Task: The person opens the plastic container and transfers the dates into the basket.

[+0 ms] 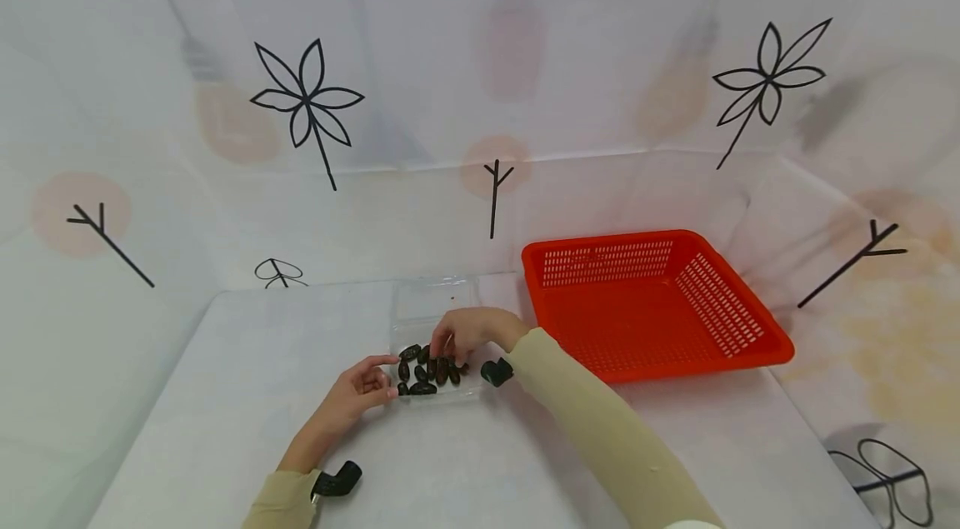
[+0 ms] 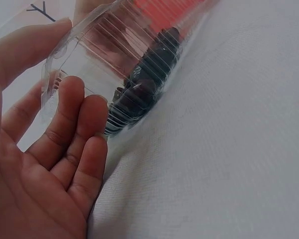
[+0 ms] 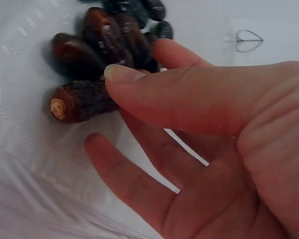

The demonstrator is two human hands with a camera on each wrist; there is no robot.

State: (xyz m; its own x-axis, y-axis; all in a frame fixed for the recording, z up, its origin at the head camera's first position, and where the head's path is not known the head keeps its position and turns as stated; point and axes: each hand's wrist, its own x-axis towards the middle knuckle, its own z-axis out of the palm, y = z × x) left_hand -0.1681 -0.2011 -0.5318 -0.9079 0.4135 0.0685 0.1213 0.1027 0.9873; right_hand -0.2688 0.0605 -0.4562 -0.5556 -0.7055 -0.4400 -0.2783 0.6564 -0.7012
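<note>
Brown dates (image 1: 422, 388) lie in a clear plastic box (image 1: 457, 396) on the white-covered table, its clear lid (image 1: 435, 297) folded back behind. My left hand (image 1: 358, 389) holds the box's left edge, thumb and index finger spread along it. In the left wrist view the thumb (image 2: 32, 50) reaches the rim, and the other fingers curl beside the wall. My right hand (image 1: 474, 329) reaches down into the box from the right. Its thumb (image 3: 154, 97) and a finger pinch a wrinkled date (image 3: 82, 102) with a pale stem end, beside several others.
A red plastic basket (image 1: 645, 304) with slotted sides stands on the table to the right of the box, behind my right forearm. A white cloth (image 1: 420, 121) with printed plants hangs at the back. Black wrist devices (image 1: 337, 479) sit on both arms.
</note>
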